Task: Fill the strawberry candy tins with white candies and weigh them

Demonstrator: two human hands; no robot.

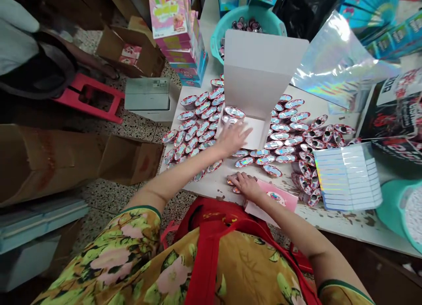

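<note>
Worktop: the pale worktop [219, 185] carries many loose tubs, standing outside the box on its left, right and near sides; these look like the part left over.
White box: the white box [259, 76] sits mid-worktop, lid raised on the far side; judging by its bare floor on the right, filling has only begun.
Pink card piece: the pink card piece [283, 197] lies near the worktop's near edge, under the right forearm.
Left hand: the left hand [233, 138] reaches into the box, fingers spread, just beside the boxed tubs; it pinches nothing visible.
Right hand: the right hand [245, 184] bends over small tubs at the near edge; whether it grips one, I cannot tell.
Boxed tubs: two boxed tubs [234, 112] show at the box's far left; the hand may hide more.
</note>
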